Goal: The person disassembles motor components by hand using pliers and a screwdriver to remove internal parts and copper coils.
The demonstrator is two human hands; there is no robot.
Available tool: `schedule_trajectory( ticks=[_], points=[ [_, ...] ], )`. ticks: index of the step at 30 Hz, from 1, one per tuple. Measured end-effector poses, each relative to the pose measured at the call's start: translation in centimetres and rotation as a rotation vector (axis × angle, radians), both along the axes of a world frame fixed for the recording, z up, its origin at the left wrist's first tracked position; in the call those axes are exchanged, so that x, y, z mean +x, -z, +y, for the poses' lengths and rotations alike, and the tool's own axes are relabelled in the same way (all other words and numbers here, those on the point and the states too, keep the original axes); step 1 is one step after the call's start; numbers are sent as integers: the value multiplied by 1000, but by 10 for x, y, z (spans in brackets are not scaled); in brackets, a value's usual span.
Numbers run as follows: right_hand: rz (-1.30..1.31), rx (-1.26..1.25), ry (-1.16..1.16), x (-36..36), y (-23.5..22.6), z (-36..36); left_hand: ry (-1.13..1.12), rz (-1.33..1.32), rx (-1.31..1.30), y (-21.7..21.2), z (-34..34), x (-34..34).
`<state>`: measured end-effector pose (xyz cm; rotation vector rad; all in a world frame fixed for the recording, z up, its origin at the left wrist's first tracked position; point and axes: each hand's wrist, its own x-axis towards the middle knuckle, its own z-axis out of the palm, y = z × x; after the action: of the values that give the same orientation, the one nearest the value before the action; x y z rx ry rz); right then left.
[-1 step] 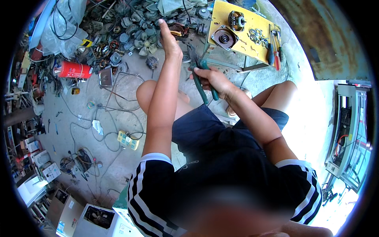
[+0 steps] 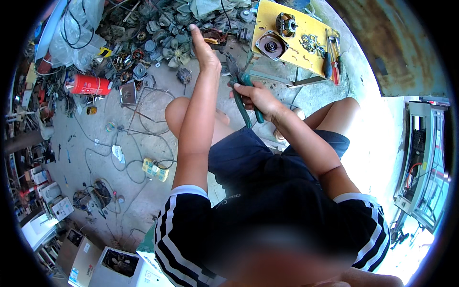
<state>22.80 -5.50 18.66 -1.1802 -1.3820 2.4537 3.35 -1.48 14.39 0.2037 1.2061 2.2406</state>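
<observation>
Cutters: my green-handled cutters [image 2: 234,71] sit at 12 o'clock from mid-view, between my hands; dark metal head toward 11 o'clock, handle ends toward 5, long axis running 11 to 5, handles spread apart.
Right hand: at 1 o'clock, my right hand [image 2: 260,98] is clamped on the handles, thumb lying over them, fingers curled round.
Left hand: my left hand [image 2: 206,55] is raised between 11 and 12, thumb aimed toward 11; the other fingers are mostly hidden, so I cannot tell whether they grip.
Copper winding: a wound motor part [image 2: 217,36] shows just beside my left hand, on its 1 o'clock side; contact is unclear.
Yellow top: a worktable [image 2: 267,19] on metal legs at 1 o'clock bears a motor stator [image 2: 287,25], a round-centred end cover [image 2: 271,45], a scatter of small metal pieces [image 2: 311,44] and a red-handled screwdriver [image 2: 335,75].
Scrap heap: motor parts [image 2: 165,24] pile up at 11, with a fan wheel [image 2: 176,53] at their near edge.
Concrete floor: red cylinder [image 2: 91,84] lying at 10, looped cable [image 2: 128,130] at 9, yellow case [image 2: 155,170] between 8 and 9.
Room edge: rusty sheet panel [image 2: 397,43] at 2, glazed frame [image 2: 423,162] past 3.
</observation>
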Motion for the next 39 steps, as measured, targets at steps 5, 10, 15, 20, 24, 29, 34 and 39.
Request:
schedule_trajectory(
  ticks=[5,10,15,20,24,29,34,39],
  points=[
    [-122,376,-59,1,-1,-6,-66,-123,44,-3,0,5],
    [-199,507,-96,-6,0,12,30,-123,53,10,2,14],
    [-300,586,-216,-16,-9,33,40,96,-71,15,4,26],
    [-403,777,-380,-19,14,27,48,272,-121,15,2,19],
    [-465,775,-270,-2,49,6,127,326,-36,-28,-10,6],
    [-304,457,-224,18,98,14,241,67,212,-38,-19,-26],
    [-374,451,-303,45,100,33,353,-72,249,-38,-15,-23],
    [-516,749,-580,99,105,66,318,-129,145,-24,-20,-38]
  ],
)
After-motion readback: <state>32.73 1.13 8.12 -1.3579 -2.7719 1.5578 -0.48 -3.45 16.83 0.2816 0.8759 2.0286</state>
